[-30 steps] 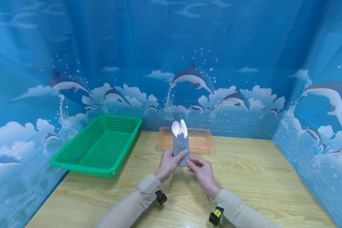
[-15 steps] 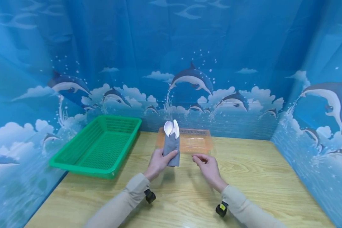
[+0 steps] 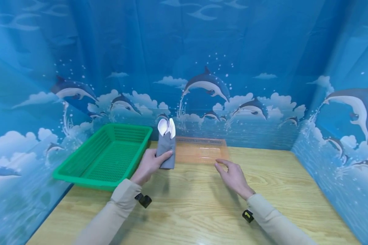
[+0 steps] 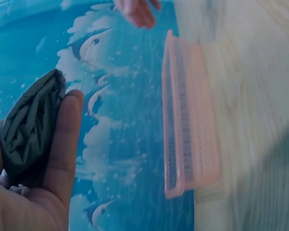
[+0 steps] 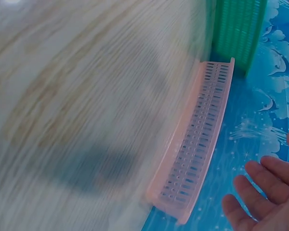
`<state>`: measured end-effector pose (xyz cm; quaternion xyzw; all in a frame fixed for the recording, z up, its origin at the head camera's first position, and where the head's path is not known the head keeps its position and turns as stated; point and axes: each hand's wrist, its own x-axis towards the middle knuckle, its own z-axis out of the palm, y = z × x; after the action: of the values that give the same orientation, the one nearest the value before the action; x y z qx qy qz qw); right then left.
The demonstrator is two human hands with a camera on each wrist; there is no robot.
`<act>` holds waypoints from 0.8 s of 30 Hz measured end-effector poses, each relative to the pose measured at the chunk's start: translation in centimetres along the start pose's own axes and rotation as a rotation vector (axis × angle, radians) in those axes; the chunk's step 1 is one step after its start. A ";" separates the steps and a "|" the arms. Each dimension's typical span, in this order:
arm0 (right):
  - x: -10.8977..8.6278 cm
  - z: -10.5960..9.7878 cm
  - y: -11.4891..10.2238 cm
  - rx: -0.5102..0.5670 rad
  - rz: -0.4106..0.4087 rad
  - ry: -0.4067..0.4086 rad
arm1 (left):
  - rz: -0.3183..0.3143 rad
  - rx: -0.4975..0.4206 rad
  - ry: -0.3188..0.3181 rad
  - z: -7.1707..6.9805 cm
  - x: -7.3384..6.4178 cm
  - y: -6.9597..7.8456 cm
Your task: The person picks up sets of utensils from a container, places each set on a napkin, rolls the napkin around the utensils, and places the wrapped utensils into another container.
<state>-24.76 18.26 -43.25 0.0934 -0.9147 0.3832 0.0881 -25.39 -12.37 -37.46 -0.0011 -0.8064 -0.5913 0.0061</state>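
In the head view my left hand (image 3: 149, 162) grips the lower part of a grey cloth cutlery pouch (image 3: 166, 149), thumb across its front. A white spoon (image 3: 162, 126), a white knife (image 3: 172, 128) and a fork partly hidden between them stick out of its top. The pouch is held up above the table, between the green basket and the orange basket. The left wrist view shows the pouch's bunched grey end (image 4: 33, 122) between thumb and fingers. My right hand (image 3: 233, 177) hovers to the right with nothing in it; its fingers are relaxed in the right wrist view.
A large green basket (image 3: 128, 177) stands at the left of the wooden table (image 3: 196, 204). At the back middle lies a shallow orange see-through basket (image 3: 202, 154). A blue dolphin-print curtain (image 3: 178, 41) encloses the back and sides.
The right hand has let go of the pouch's lower corner and drawn away to the right. My left hand has carried the pouch with its cutlery leftward, towards the green basket, and slightly up.
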 end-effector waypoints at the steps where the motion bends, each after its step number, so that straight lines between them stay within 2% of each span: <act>1: 0.0 -0.1 0.1 -0.007 0.002 -0.003 | -0.006 0.009 -0.004 -0.4 0.0 0.1; 8: 0.1 -0.2 0.4 -0.077 -0.002 -0.032 | -0.034 0.056 -0.010 -2.3 0.0 -0.2; 14: 0.2 -0.2 0.5 -0.093 -0.003 -0.046 | -0.059 0.076 0.007 -3.2 0.1 -0.6; 24: 0.0 -0.7 1.0 -0.137 -0.003 -0.044 | -0.069 0.102 -0.016 -5.5 -0.2 -1.1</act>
<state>-24.93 19.41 -43.45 0.0972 -0.9403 0.3175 0.0746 -25.18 -17.98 -36.83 0.0226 -0.8352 -0.5492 -0.0207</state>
